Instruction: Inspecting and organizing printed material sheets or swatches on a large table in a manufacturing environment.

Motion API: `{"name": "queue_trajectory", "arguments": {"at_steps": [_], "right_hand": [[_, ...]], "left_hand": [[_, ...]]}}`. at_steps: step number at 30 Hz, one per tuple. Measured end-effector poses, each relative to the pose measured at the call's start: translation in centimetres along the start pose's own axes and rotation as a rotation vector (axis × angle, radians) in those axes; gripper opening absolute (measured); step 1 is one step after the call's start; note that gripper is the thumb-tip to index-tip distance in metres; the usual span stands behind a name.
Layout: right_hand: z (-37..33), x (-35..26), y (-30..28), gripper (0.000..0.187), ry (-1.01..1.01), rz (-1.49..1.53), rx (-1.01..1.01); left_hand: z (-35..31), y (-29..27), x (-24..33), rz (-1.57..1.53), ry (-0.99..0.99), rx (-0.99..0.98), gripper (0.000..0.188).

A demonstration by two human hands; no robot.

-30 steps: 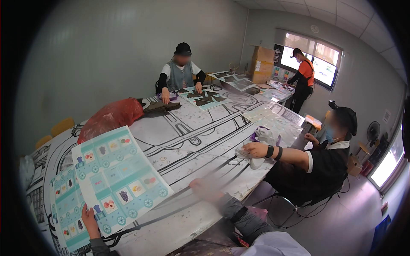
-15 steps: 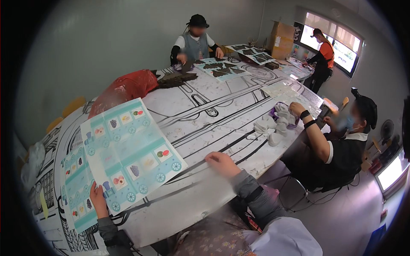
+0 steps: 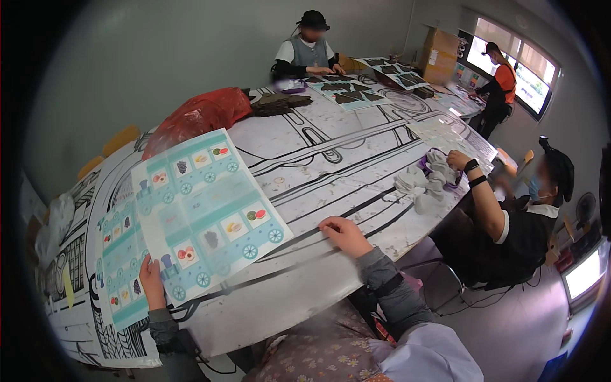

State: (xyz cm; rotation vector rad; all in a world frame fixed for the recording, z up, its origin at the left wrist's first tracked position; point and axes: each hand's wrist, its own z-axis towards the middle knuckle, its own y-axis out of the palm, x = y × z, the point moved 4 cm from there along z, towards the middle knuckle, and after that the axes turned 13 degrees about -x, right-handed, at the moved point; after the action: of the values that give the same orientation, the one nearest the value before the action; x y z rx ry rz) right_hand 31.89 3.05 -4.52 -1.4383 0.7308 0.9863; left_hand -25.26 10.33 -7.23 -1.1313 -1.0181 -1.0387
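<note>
A large printed sheet (image 3: pixel 191 210) with teal carts, wheels and fruit pictures lies at the left of the table, overlapping a similar sheet (image 3: pixel 118 254). My left hand (image 3: pixel 151 280) grips the upper sheet at its lower left edge, thumb up; some fingertips are hidden. To the right of the sheets, my right hand (image 3: pixel 347 237) rests on the table with its fingers loosely curled together and nothing visible in them.
The table (image 3: pixel 254 325) has a black line drawing. Behind the sheets lie a red plastic bag (image 3: pixel 200 118) and dark flat pieces (image 3: pixel 280 104). One co-worker (image 3: pixel 305 54) sits opposite; another (image 3: pixel 509 204), at right, reaches toward pale pieces (image 3: pixel 414 181). A third person (image 3: pixel 503 83) stands by the window.
My view has shifted, so the scene sits farther right. The co-worker opposite lowered a hand that was raised with a dark piece; both hands are now together by the sheet. My hands keep their places.
</note>
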Motion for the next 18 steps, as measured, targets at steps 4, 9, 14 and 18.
{"name": "queue_trajectory", "arguments": {"at_steps": [4,9,14,18], "right_hand": [[0.0,0.4,0.0,0.018,-0.013,0.011,0.002],[0.1,0.3,0.1,0.019,-0.010,-0.022,0.004],[0.3,1.0,0.1,0.019,-0.016,-0.025,0.014],[0.3,1.2,0.1,0.019,-0.021,-0.030,0.015]], "left_hand": [[-0.1,0.5,0.3,-0.063,0.009,-0.006,0.039],[-0.2,0.4,0.4,-0.054,0.008,-0.004,0.041],[-0.2,0.7,0.7,-0.061,0.007,-0.006,0.043],[-0.1,0.6,0.4,-0.065,0.008,-0.015,0.043]]}}
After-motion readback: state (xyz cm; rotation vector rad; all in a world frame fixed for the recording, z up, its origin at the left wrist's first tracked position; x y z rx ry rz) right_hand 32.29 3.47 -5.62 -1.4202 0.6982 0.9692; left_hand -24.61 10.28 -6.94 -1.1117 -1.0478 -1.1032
